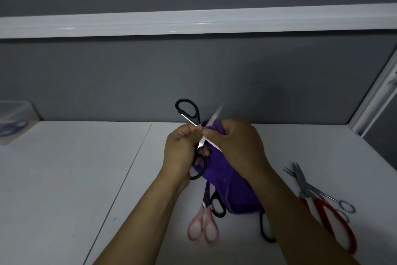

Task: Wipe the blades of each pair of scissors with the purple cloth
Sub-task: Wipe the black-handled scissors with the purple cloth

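My left hand (pixel 182 148) grips a pair of black-handled scissors (pixel 189 112) spread wide open, one handle loop up high, the other by my palm. My right hand (pixel 234 144) holds the purple cloth (pixel 227 187) pinched around one blade, whose tip sticks up past my fingers. The cloth hangs down to the white table (pixel 64 178). Below it lie pink-handled scissors (pixel 204 228) and another black-handled pair (pixel 218 206), partly hidden by the cloth. Red-handled scissors (pixel 335 215) and small silver scissors (pixel 341 202) lie at the right.
A clear plastic container (pixel 12 120) stands at the far left edge of the table. A grey partition wall (pixel 129 82) rises behind the table, with a white rail across it. A white frame post (pixel 373 99) bounds the right side.
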